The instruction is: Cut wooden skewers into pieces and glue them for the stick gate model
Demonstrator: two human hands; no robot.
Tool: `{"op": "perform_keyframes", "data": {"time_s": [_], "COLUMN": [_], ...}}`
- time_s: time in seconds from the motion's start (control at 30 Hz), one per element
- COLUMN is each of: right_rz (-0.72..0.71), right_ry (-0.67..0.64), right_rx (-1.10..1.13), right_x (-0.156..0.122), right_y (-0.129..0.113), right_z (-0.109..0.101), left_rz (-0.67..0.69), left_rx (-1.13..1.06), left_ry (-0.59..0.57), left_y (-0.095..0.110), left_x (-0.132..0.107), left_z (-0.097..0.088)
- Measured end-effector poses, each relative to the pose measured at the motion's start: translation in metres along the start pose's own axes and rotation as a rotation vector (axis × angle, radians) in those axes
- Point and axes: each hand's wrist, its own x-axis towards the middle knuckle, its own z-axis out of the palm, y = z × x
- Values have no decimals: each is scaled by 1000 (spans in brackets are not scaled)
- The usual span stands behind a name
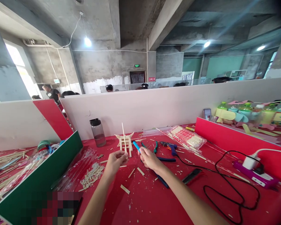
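Note:
My left hand is closed, its fingertips pinching the lower end of a thin wooden stick that points upward. Wrapped round a bright blue pen-shaped tool is my right hand; the tool's exact kind does not show. Just behind the hands stands a small frame of wooden sticks with upturned ends on top. Teal-handled pliers and a dark blue-handled tool lie beside my right hand. Short cut stick pieces are scattered in front.
A hot glue gun rests at right with its black cable, near a bagged bundle of sticks. A purple power strip sits farther right. At left are a water bottle, a stick-offcut pile and a green divider.

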Motion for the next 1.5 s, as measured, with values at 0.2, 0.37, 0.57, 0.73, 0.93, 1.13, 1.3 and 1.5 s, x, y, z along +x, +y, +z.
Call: {"op": "perform_keyframes", "data": {"time_s": [0.2, 0.37, 0.57, 0.73, 0.93, 1.13, 1.3, 1.5], "right_rz": [-100, -110, -96, -22, 51, 68, 61, 28], "right_ry": [54, 6, -65, -50, -90, -165, -154, -198], "right_rx": [-241, -809, -1038, -1171, -1276, -1286, -1266, -1299], "right_x": [-1, -14, -30, -34, -35, -34, -35, -36], "right_y": [-5, -9, -19, -28, -22, -25, -27, -25], "right_z": [0, -4, 11, 13, 15, 11, 9, 12], "left_rz": [48, 63, 64, 79, 94, 96, 106, 103], "left_rx": [-12, -15, -38, -21, -9, -51, -73, -71], "left_ry": [68, 82, 107, 108, 128, 155, 161, 163], "left_y": [12, 17, 20, 21, 24, 27, 28, 28], "left_x": [-1, -2, -4, -4, -4, -4, -3, -1], "left_z": [-13, -16, -17, -18, -21, -24, -25, -26]}}
